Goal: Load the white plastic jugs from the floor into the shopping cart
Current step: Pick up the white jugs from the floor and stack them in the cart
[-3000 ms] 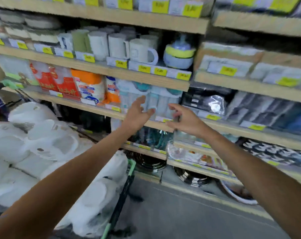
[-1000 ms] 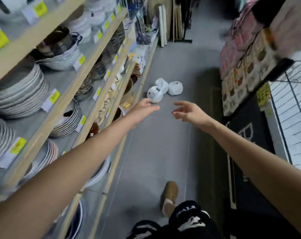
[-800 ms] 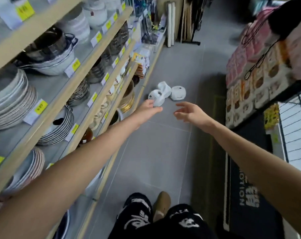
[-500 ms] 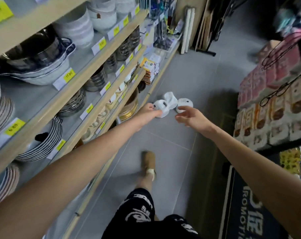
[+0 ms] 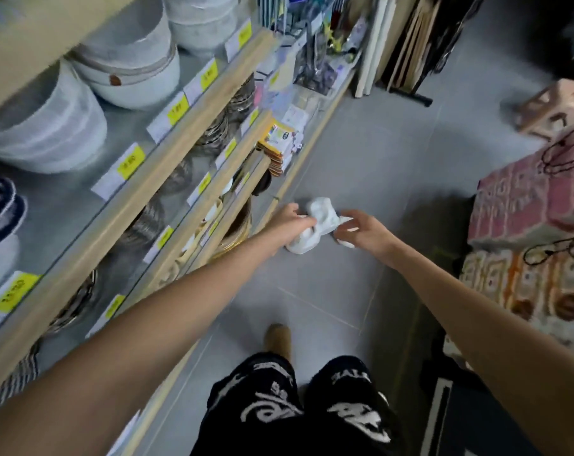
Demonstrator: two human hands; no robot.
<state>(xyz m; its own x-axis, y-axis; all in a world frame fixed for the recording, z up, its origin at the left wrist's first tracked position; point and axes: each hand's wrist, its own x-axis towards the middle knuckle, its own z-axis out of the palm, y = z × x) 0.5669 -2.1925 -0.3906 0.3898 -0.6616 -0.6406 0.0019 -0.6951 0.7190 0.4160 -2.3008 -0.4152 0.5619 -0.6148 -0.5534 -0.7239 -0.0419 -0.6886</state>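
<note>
While both arms are reaching down, the left hand is closing on the white jugs; the right hand, fingers half-open, is touching them. They look light, hollow and stiff; handles seem best.

Around the white jugs on the grey floor, bare tiles lie open beyond and nearer the camera, while the wooden shelving crowds their left and stacked patterned goods stand off right.

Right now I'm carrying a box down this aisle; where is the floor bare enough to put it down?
Bare grey floor lies beyond the white jugs, and between them and the shoe. Crowded: left shelves, right rug stacks.
</note>
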